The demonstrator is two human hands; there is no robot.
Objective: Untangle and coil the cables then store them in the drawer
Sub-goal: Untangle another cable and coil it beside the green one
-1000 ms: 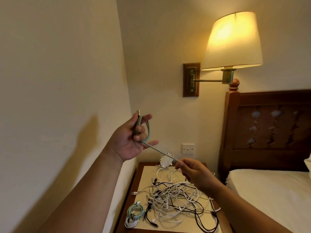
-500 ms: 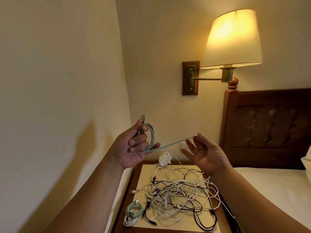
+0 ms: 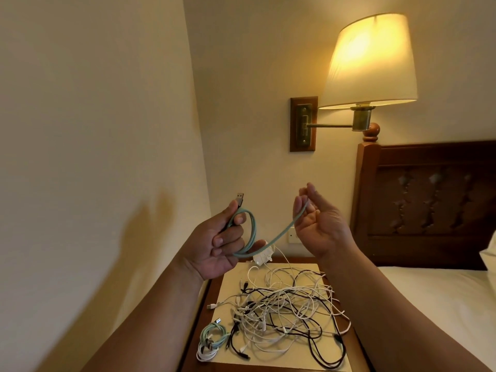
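My left hand (image 3: 220,242) grips a pale green cable (image 3: 253,232) near its USB plug, which sticks up above the thumb. One loop of it hangs round my fingers. The rest of the cable runs up to the right into my right hand (image 3: 318,226), palm up, which pinches it between thumb and fingertips. Both hands are raised above the bedside table (image 3: 206,296). On the table lies a tangle of white and black cables (image 3: 284,310). A coiled green cable and a coiled white cable (image 3: 212,342) sit at its front left corner.
A white adapter (image 3: 264,255) lies at the back of the table. The wall stands close on the left. A lit wall lamp (image 3: 371,63) hangs above. A wooden headboard (image 3: 429,200) and a white bed (image 3: 440,304) are on the right.
My right hand has risen from the tangle, turned palm up and now pinches the green cable higher. The loop at my left hand has grown larger.
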